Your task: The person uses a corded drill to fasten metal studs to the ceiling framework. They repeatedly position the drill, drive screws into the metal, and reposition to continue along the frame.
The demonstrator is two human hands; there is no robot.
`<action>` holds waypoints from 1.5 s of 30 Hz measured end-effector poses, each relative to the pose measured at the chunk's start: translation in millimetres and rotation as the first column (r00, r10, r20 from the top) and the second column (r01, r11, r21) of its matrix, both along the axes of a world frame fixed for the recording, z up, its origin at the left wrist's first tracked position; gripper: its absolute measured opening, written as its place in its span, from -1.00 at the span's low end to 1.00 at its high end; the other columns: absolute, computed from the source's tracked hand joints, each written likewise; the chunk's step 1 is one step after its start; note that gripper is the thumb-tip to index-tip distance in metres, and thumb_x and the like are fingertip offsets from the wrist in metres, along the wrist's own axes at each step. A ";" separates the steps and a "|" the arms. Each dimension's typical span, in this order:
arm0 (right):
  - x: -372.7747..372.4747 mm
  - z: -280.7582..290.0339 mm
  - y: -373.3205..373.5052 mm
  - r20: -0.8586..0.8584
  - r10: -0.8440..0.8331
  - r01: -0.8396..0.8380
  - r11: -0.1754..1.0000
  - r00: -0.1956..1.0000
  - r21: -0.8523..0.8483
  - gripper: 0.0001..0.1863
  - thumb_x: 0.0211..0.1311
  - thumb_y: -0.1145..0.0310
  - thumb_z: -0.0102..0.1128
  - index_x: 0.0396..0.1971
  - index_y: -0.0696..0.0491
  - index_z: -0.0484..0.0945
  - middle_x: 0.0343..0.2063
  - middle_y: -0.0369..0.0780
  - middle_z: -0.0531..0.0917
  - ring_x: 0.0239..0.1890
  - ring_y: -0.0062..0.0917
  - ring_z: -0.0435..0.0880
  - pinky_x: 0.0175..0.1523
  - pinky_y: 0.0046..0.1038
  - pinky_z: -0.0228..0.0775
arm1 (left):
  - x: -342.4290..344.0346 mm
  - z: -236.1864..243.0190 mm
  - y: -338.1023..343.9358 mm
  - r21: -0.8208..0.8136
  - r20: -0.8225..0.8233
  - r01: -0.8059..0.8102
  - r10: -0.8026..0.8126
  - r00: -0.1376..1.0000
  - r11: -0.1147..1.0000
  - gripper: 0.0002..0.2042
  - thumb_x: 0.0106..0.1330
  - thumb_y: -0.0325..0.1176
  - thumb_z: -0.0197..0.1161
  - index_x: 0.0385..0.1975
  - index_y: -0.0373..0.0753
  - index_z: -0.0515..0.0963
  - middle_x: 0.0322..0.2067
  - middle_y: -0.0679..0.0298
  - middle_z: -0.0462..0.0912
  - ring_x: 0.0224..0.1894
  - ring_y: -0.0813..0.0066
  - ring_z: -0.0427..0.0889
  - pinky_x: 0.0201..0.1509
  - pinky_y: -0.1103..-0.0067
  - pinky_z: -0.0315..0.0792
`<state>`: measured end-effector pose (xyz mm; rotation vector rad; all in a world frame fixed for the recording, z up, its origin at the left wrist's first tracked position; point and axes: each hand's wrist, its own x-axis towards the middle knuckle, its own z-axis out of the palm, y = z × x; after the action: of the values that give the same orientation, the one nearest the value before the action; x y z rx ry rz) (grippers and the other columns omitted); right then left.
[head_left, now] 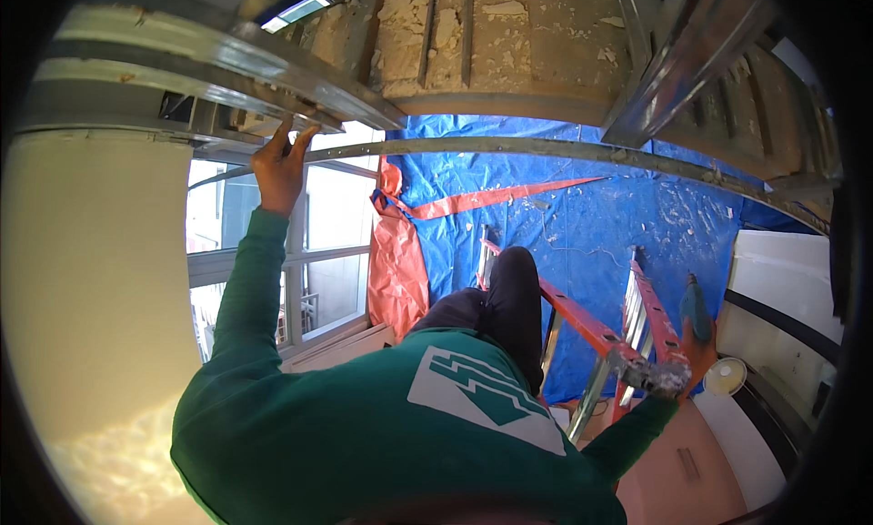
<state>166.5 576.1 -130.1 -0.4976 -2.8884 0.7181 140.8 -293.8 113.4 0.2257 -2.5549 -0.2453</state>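
Up at the left, my left hand (277, 170) grips a metal rail (223, 97) of the overhead framework, fingers curled at its edge. My right hand (699, 352), low at the right and partly hidden behind the ladder, holds a teal hand tool (695, 302) pointing away from me. A red stepladder (582, 319) with silver parts and a worn grey top stands beside that hand, under my body, and my dark-trousered knee is bent over it. A long narrow metal strip (518, 145) crosses the view just beyond my left hand.
Dusty boards (496, 43) and metal channels (668, 70) are overhead. A blue tarp (464, 161) spreads below, with a red sheet (396, 261) at its left. A cream wall (91, 279) and windows (336, 206) are left; a white round fixture (726, 375) and pale panel (782, 279) are right.
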 end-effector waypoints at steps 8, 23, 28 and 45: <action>-6.8 50.8 -47.6 0.125 -0.129 0.152 0.969 0.984 -0.196 -0.49 0.24 0.10 0.56 0.08 0.12 0.81 -0.07 0.00 0.88 -0.05 -0.16 0.88 0.13 -0.12 0.66 | -4.6 -6.4 -2.9 0.057 -0.130 0.103 -0.095 0.987 0.993 -0.54 0.41 -0.26 0.62 0.27 -0.24 0.76 -0.67 0.31 0.29 -0.57 0.63 0.19 -0.51 0.50 0.17; -11.2 31.4 -39.4 -0.145 0.014 -0.086 0.856 0.989 -0.510 -0.54 0.15 0.20 0.62 -0.18 0.33 0.80 -0.26 -0.07 0.87 -0.22 -0.25 0.81 0.06 -0.22 0.67 | -4.0 -28.2 31.8 0.427 -0.186 -0.032 0.123 0.975 0.904 -0.63 0.41 -0.16 0.60 0.06 -0.25 0.76 -0.66 0.16 0.52 -0.61 0.33 0.49 -0.47 0.32 0.38; -22.7 16.3 -24.0 0.024 0.006 0.001 0.957 1.000 -0.291 -0.45 0.10 0.10 0.62 -0.10 0.28 0.81 -0.22 -0.05 0.87 -0.18 -0.25 0.83 0.09 -0.22 0.67 | -7.5 -31.7 20.6 0.416 -0.241 0.072 0.033 0.970 0.906 -0.56 0.38 -0.20 0.62 0.17 -0.27 0.77 -0.67 0.25 0.41 -0.59 0.53 0.31 -0.49 0.39 0.27; -9.2 49.2 -59.3 -0.015 -0.028 0.023 0.966 1.000 -0.259 -0.49 0.01 0.11 0.62 -0.15 0.22 0.82 -0.25 0.05 0.88 -0.15 -0.10 0.91 -0.03 -0.16 0.67 | -9.7 -27.5 15.8 0.443 -0.178 0.012 0.074 0.981 0.897 -0.47 0.40 -0.20 0.60 0.27 -0.37 0.72 -0.58 0.31 0.37 -0.47 0.52 0.28 -0.40 0.38 0.25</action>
<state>157.4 516.8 -81.0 -0.5512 -2.7789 1.0973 131.1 -278.0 85.9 0.3931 -2.2714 -0.8009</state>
